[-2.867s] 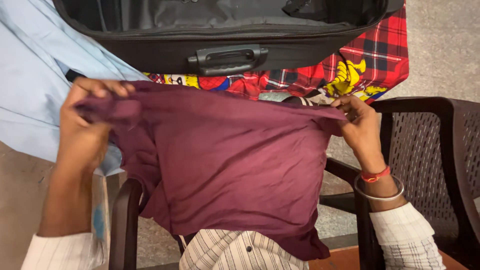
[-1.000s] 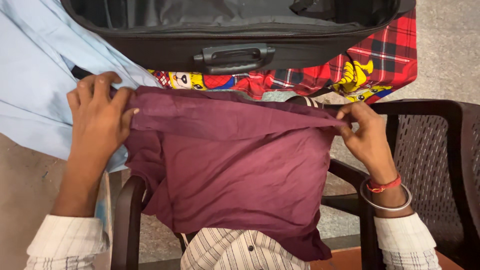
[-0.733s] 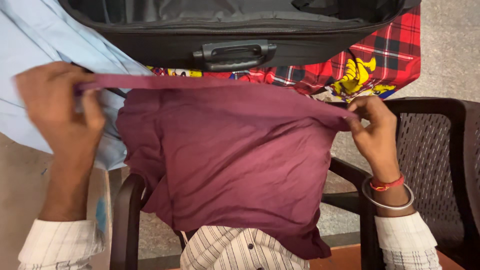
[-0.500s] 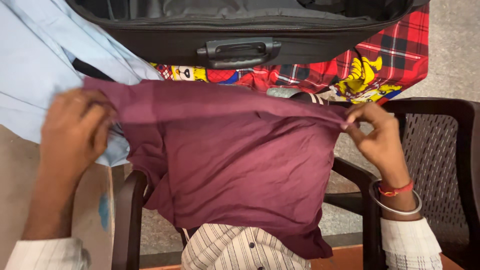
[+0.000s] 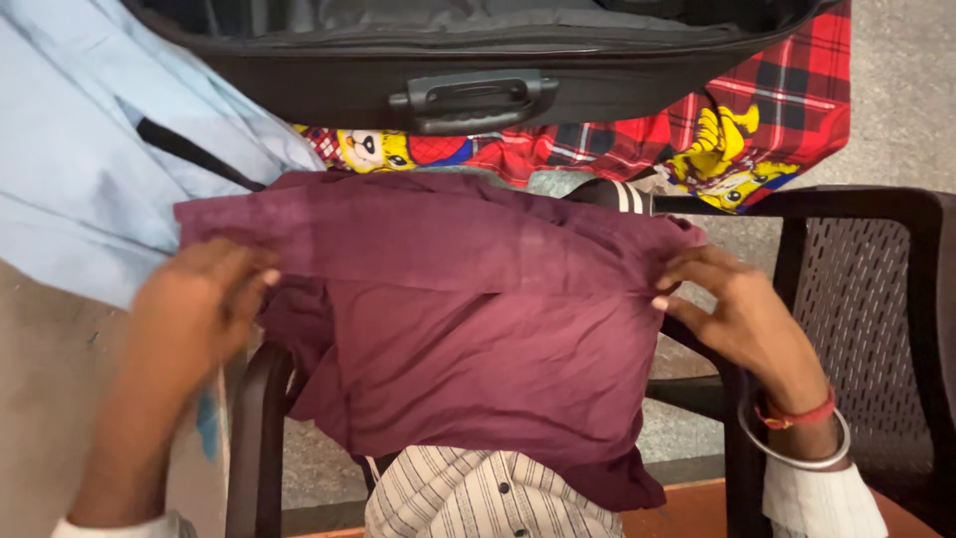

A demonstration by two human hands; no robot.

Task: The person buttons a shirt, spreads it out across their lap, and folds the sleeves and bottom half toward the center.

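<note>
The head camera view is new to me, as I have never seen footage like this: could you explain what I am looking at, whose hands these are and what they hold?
There is no machine here. The camera sits on a person's head and looks down, so the two bare hands are the wearer's own.

The left hand and the right hand each grip one side of a maroon shirt, which is spread between them with its top part folded over. It hangs over the wearer's lap, above a striped garment.

Beyond it stands an open black suitcase with a handle. It rests on a red checked cloth with cartoon figures. A light blue cloth lies on the left, and a dark plastic chair stands on the right.
</note>
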